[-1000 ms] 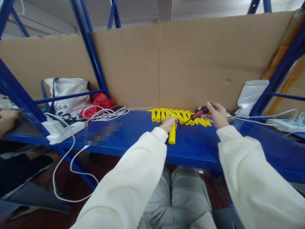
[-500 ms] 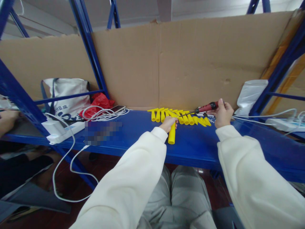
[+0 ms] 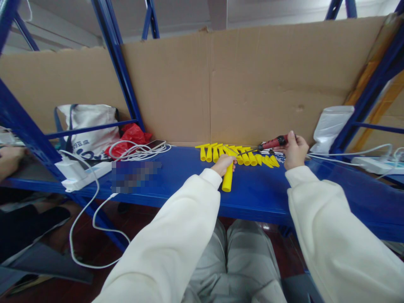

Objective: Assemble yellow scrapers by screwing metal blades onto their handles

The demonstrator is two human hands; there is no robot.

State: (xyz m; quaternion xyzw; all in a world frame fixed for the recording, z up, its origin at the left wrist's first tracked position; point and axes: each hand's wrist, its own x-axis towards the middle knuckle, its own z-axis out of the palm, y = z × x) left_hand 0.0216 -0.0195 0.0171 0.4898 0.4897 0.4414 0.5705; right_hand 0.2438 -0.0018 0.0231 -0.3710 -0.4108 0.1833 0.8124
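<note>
My left hand [image 3: 224, 164] is closed around a yellow plastic tube-like part [image 3: 227, 181], whose open round end points toward me. In my right hand [image 3: 295, 150] is a screwdriver [image 3: 274, 143] with a red and black handle, gripped near its rear end. Its thin shaft points left, and the tip is at or beside the top of the yellow part, by my left fingers; exact contact cannot be made out. Behind my hands lies a row of similar yellow parts [image 3: 209, 153]. Smaller yellow pieces [image 3: 269, 161] and small metallic items [image 3: 268, 151] lie toward my right hand.
A cardboard sheet [image 3: 176, 92] stands behind the blue shelf [image 3: 183, 164]. Left are a power strip [image 3: 91, 174], coiled white cable [image 3: 139, 150], red plastic bag [image 3: 134, 134] and cloth bag [image 3: 91, 126]. A white pouch [image 3: 331, 128] leans right. Another person's hand [image 3: 11, 160] shows far left.
Almost nothing differs. The lower end of the yellow part has shifted very slightly down and left; the screwdriver stays at its top.
</note>
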